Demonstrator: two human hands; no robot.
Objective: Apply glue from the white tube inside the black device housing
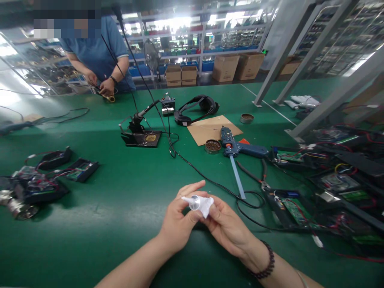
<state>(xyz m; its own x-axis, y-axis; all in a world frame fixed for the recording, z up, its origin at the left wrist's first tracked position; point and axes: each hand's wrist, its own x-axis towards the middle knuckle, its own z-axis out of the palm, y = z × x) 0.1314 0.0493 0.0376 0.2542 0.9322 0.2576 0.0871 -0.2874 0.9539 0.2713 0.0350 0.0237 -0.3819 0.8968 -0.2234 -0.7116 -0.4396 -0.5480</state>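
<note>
Close in front of me, both hands meet around a small white item. My left hand [177,220] has its thumb and fingers closed on a whitish nozzle-tipped tube [194,202], its thin tip pointing up and left. A crumpled white tissue or cloth [205,206] sits against the tube's right side. My right hand [229,228] pinches this white material between thumb and fingers. The lower part of the tube is hidden by the hands and the white material, so its full shape cannot be made out.
Beyond my hands lie a glue gun [229,142], pliers [264,185], a round tin [213,146] and a soldering iron stand [141,139]. Opened circuit-board housings [295,210] crowd the right; more housings [45,188] lie left. A black cable [207,178] crosses the green table. A co-worker [99,56] handles parts opposite.
</note>
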